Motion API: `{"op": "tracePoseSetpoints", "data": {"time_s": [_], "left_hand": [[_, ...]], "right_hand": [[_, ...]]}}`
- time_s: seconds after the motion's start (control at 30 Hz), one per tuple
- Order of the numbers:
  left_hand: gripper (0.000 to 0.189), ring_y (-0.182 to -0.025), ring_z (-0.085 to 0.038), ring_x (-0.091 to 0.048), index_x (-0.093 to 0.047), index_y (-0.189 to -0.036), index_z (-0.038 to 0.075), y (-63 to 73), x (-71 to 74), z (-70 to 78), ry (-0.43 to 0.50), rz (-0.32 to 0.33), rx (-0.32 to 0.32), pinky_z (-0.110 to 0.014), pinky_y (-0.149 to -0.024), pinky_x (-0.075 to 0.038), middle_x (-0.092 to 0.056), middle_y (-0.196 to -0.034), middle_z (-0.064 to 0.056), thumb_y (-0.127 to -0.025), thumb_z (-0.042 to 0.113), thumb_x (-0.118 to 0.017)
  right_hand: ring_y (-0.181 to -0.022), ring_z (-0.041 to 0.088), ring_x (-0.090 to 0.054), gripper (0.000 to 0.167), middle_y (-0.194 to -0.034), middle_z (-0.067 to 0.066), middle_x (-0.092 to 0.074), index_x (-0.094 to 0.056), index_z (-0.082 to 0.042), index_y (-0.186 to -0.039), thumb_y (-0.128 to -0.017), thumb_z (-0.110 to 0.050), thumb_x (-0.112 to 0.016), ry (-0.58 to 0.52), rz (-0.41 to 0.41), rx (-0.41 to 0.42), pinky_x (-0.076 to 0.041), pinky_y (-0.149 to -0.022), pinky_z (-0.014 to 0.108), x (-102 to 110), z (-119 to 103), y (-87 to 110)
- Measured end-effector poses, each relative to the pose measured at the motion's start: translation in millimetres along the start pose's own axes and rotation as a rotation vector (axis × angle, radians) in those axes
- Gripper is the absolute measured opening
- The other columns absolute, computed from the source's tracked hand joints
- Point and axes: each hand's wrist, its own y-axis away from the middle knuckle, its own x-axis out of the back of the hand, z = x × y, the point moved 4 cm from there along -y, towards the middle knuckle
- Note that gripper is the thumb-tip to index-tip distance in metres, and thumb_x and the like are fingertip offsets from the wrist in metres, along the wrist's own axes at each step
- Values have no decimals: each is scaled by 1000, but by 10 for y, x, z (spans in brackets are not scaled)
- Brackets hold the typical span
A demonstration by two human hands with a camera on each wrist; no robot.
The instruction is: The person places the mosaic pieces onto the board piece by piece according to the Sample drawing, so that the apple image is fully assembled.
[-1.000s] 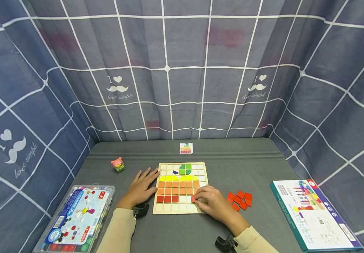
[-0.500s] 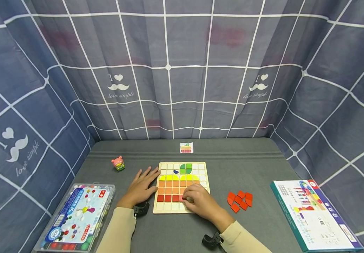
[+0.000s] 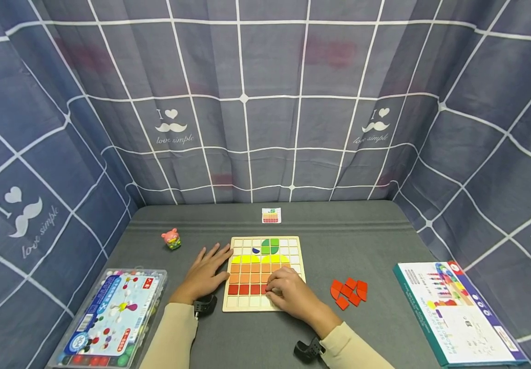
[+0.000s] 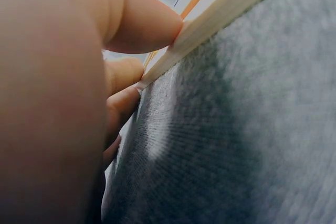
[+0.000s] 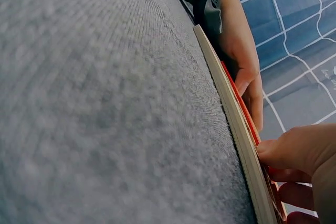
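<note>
A square wooden grid board (image 3: 249,306) lies on the table with coloured tiles set in its cells: green at the top, then yellow, orange and a row of red. My left hand (image 3: 204,274) rests flat with spread fingers at the board's left edge; in the left wrist view its thumb (image 4: 152,24) touches the wooden rim. My right hand (image 3: 290,294) is over the board's lower right, fingers curled, pinching a red square tile (image 3: 263,289) at the right end of the red row. The fingers partly cover this tile. In the right wrist view the thumb (image 5: 278,153) touches the red row.
Loose red tiles (image 3: 349,293) lie right of the board. A small picture card (image 3: 272,216) is behind it, and a pig figurine (image 3: 171,239) at back left. A clear plastic case (image 3: 108,318) stands at left, a white box (image 3: 459,312) at right.
My right hand has moved left across the board with the red tile, which now lies flat beside the other red tiles. My left hand has stayed in place.
</note>
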Motion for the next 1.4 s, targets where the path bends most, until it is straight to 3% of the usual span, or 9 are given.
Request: {"op": "tracePoseSetpoints", "data": {"time_s": [0.3,0.67,1.03,1.2,1.4], "left_hand": [[69,-156,-31,-24,-46,-163,17,6,2,-9,-7,9,-7,-58,-126,-4,-37,-167,-1,-97,30,-64],[69,-157,-30,-21,-44,-163,18,-1,8,8,3,0,-8,-57,-126,0,-35,-168,0,-98,30,-64],[69,-157,-31,-22,-45,-163,18,9,1,-2,2,-1,-1,-56,-126,-1,-36,-168,0,-98,30,-64],[69,-156,-31,-24,-46,-162,18,7,-6,-7,-3,9,4,-56,-126,-3,-37,-167,0,-97,31,-64],[68,-157,-31,-23,-46,-162,17,6,-7,-12,1,11,-2,-57,-126,-2,-37,-167,-1,-98,31,-63]], "right_hand": [[-95,15,-62,16,-100,-1,-70,-81,-10,-91,-82,2,-87,-11,62,19,-53,-87,41,30,-1,55],[-99,14,-64,15,-104,0,-72,-79,-12,-93,-85,0,-85,-7,124,-38,-53,-87,43,245,115,360],[-98,17,-64,18,-107,0,-71,-80,-10,-94,-81,-1,-89,113,202,-163,-55,-82,41,688,351,729],[-97,21,-65,24,-108,2,-72,-80,-8,-97,-77,0,-90,153,236,-172,-52,-85,40,941,514,950],[-93,23,-66,35,-104,2,-74,-81,-8,-99,-69,6,-90,136,271,-186,-48,-83,28,1170,639,1186]]}}
